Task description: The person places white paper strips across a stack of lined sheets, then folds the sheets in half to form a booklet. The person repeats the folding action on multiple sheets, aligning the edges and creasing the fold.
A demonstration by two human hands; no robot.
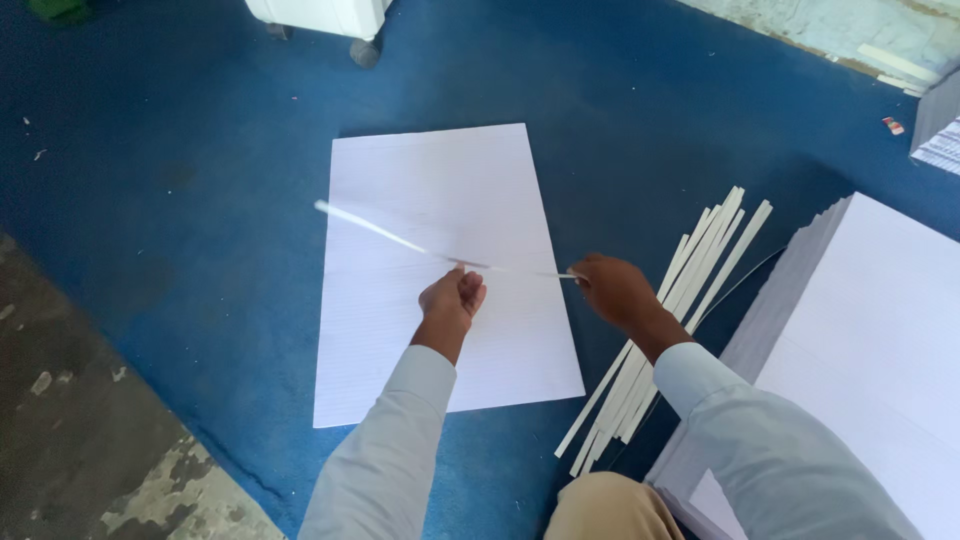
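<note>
2 hands (452, 298), 1 ruled sheet (440, 270)

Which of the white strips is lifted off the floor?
The strip held by both hands, left hand and right hand, above the sheet. It looks blurred. The other strips lie bundled on the blue floor by the paper stack.

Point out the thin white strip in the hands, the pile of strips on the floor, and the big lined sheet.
Thin white strip (375, 229), head view: its blurred left stretch.
Pile of strips (700, 262), head view: upper half.
Lined sheet (430, 180), head view: bare upper area.
</note>
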